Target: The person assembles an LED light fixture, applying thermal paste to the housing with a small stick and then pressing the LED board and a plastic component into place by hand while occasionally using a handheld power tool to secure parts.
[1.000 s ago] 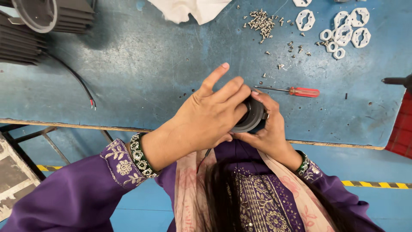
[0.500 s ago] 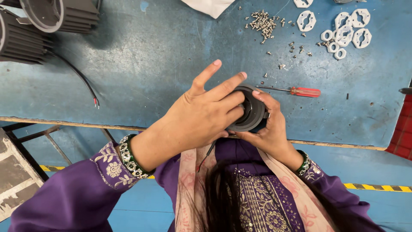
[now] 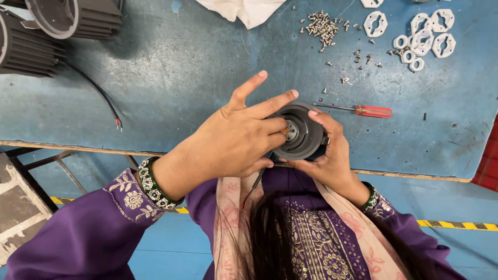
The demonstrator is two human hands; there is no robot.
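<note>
While the right hand (image 3: 332,155) cups a round dark-grey housing (image 3: 303,136) from beneath and behind, thumb curled over its rim, the left hand (image 3: 233,140) reaches across its open face. That grip looks meant to keep the part steady and tilted toward the person, so the recess can be seen. The housing is held in the air just over the near edge of the surface (image 3: 181,78), close to the chest. The left hand's thumb and middle fingers pinch at something small inside the recess, where a lighter disc with holes shows; the index finger stands free and straight. What is pinched is too small to tell.

The housing seems moulded or cast, smooth and matt, with stepped concentric rings. Thin dark wires (image 3: 254,184) hang from below it.

The surface is blue-painted, scuffed and scratched, with a worn wooden-looking near edge. A screwdriver (image 3: 358,110) with a red handle and thin steel shaft lies just beyond the right hand, within easy reach. Toward the far edge sits a loose heap of small bright screws (image 3: 321,23), with strays scattered near it. At the far right corner lie white plastic rings and brackets (image 3: 423,31), flat with cut-outs. At the far left corner stand dark finned housings (image 3: 46,31), ribbed like heat sinks, trailing a black cable (image 3: 98,93). A white cloth (image 3: 244,9) lies at the far edge.
</note>
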